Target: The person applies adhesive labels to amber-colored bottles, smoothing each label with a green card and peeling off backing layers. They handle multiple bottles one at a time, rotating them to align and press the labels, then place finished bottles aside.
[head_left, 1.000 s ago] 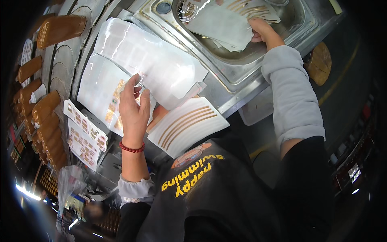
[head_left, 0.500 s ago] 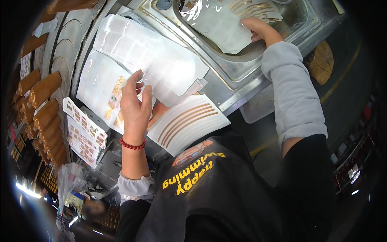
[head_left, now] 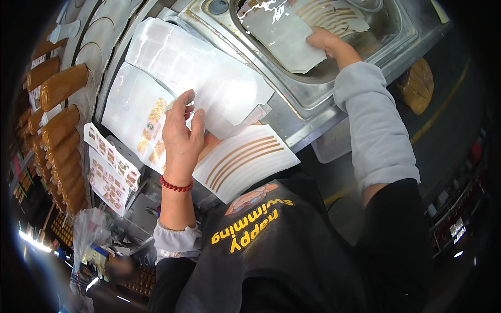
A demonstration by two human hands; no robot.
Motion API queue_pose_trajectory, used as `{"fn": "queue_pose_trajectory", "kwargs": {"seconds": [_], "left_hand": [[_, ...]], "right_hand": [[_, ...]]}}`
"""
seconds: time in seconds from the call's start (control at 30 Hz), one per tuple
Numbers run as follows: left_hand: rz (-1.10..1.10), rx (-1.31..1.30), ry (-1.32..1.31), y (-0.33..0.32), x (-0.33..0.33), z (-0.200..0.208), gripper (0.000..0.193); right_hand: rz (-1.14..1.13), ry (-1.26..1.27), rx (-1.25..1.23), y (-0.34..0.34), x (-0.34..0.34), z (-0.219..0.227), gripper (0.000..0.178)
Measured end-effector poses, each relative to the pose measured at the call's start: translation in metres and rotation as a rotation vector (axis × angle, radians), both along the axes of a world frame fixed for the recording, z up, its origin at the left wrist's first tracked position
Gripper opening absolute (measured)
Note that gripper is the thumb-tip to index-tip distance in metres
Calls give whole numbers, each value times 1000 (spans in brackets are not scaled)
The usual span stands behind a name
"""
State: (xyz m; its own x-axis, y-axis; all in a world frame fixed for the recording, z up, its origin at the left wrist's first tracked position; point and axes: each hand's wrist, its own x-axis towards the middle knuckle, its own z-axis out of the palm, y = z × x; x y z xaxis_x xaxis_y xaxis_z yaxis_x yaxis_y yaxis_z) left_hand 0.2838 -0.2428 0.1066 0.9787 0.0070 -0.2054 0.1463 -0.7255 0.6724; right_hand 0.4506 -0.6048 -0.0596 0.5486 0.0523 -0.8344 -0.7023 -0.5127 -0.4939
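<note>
My right hand [head_left: 330, 44] reaches into a metal sink [head_left: 313, 94], fingers closed on the edge of a pale decal sheet [head_left: 292, 47]. Beside that sheet in the sink lies another with brown stripes [head_left: 334, 14]. My left hand [head_left: 183, 130], with a red bead bracelet, hovers above the sheets on the counter, fingers curled. Something small and pale shows at its fingertips, too little to name. Below it are large white backing sheets [head_left: 198, 68], a sheet with gold patterns [head_left: 152, 125] and a white sheet with brown stripes [head_left: 245, 159].
Rows of shiny brown pieces [head_left: 65, 86] stand along the left side. Near them lean printed picture sheets [head_left: 109, 172]. A clear plastic bag [head_left: 88, 229] hangs at lower left. Under the sink's right edge are a translucent tub [head_left: 333, 141] and a round brown object [head_left: 417, 86].
My right hand has shifted slightly left in the sink with the pale decal sheet. My left hand keeps nearly the same pose over the counter. The whole view has shifted a little.
</note>
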Motion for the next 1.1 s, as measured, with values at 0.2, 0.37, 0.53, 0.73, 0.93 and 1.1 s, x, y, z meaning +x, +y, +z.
{"fn": "queue_pose_trajectory", "kwargs": {"seconds": [0.2, 0.37, 0.53, 0.73, 0.93, 1.1], "left_hand": [[8, -24, -17, -4, 2, -2, 38], [2, -113, -23, -14, 7, -2, 38], [68, -317, 47, -26, 14, -13, 35], [189, -754, 486, -58, 43, 3, 44], [329, -1171, 817, -112, 66, -5, 46], [577, -1438, 804, -153, 76, -14, 37]], "right_hand": [[-45, -47, 1, 1, -3, 17, 48], [-94, -46, 26, -9, -5, 16, 47], [-161, -49, 6, -16, -9, 26, 52], [-250, 1, 223, -36, -17, 41, 51], [-253, -22, 231, -21, -42, 99, 48], [-309, -143, 178, -13, -81, 147, 52]]}}
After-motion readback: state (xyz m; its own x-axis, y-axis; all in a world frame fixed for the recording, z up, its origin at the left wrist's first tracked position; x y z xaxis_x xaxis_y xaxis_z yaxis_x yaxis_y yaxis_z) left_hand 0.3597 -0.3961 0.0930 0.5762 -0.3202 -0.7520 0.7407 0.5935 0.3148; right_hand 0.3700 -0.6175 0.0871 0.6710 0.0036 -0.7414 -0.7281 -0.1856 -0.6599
